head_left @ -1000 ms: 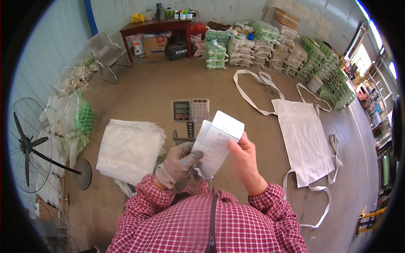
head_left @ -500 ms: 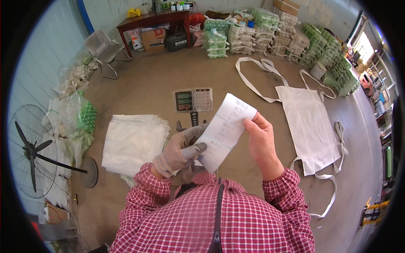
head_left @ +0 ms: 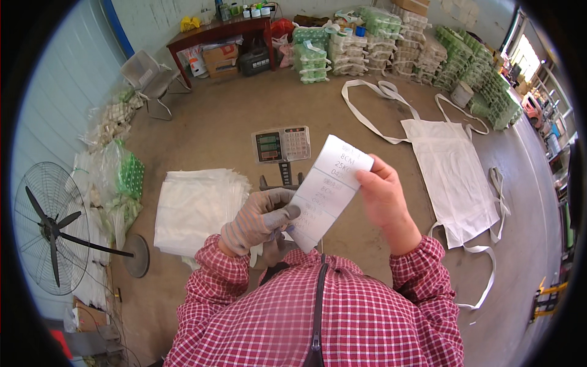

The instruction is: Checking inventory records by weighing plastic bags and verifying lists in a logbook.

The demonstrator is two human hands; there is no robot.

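Observation:
A long white strip of paper labels (head_left: 324, 192) with handwriting slants up in front of my chest. My left hand (head_left: 260, 223), in a grey striped work glove, grips its lower left edge between thumb and fingers. Bare, my right hand (head_left: 388, 199) pinches the strip's upper right edge. Below the left hand hangs a dark grey piece that looks like a second glove (head_left: 276, 249), partly hidden by the hand and strip. Just beyond the paper stands a scale's display panel (head_left: 281, 145) with a keypad, its post running down behind my hands.
A stack of white woven sacks (head_left: 195, 208) lies left on the floor. To the right a large white bag with long straps (head_left: 452, 180) is spread out. A black fan (head_left: 55, 226) and a chair (head_left: 150, 79) stand left; green and white packed bundles (head_left: 382, 46) line the back.
Both hands keep their hold on the label strip, which has barely moved. The view has shifted slightly, so the surroundings sit a little differently.

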